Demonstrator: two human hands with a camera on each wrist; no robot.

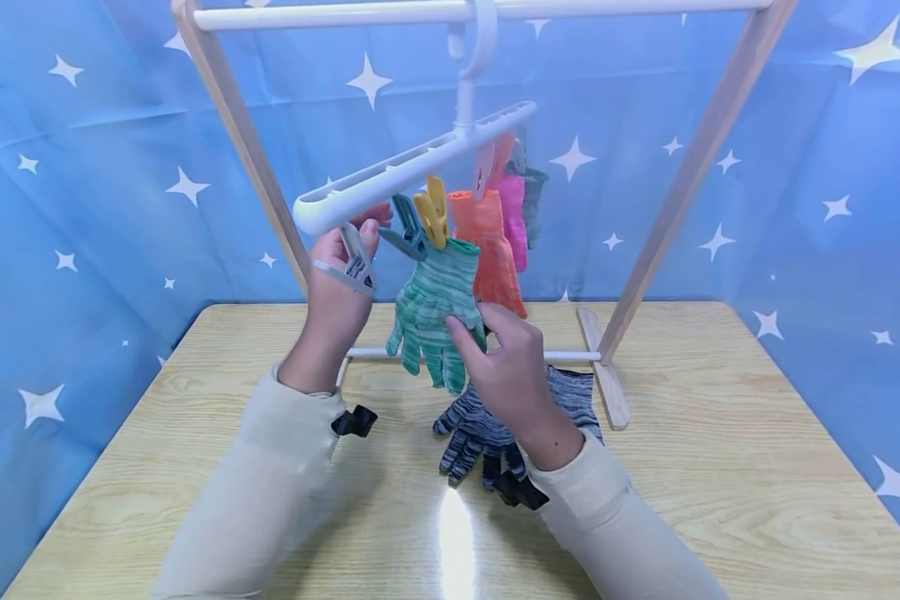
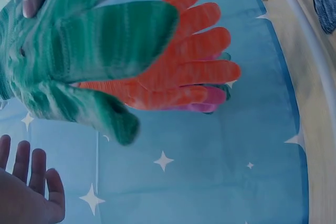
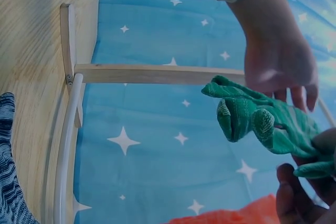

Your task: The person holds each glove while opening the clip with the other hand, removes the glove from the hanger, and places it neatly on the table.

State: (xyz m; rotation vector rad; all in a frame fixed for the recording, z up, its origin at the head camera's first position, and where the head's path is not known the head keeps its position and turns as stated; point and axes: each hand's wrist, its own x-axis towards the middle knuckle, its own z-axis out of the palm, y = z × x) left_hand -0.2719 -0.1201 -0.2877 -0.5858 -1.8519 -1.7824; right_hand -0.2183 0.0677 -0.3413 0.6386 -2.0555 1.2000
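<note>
Pale sleeves (image 1: 240, 492) stretched over the surface (image 1: 735, 467) toward a hanger (image 1: 401, 177). Beneath it hung a green glove (image 1: 437, 292), its cuff caught in a yellow clip (image 1: 432, 215), which left its fingers dangling. The right hand (image 1: 513, 358) pinched the glove's edge, apparently to steady it; the left hand (image 1: 328, 247), fingers loosely extended, gripping nothing, hung beside a gray clip (image 1: 357, 265) near the hanger's end.
</note>
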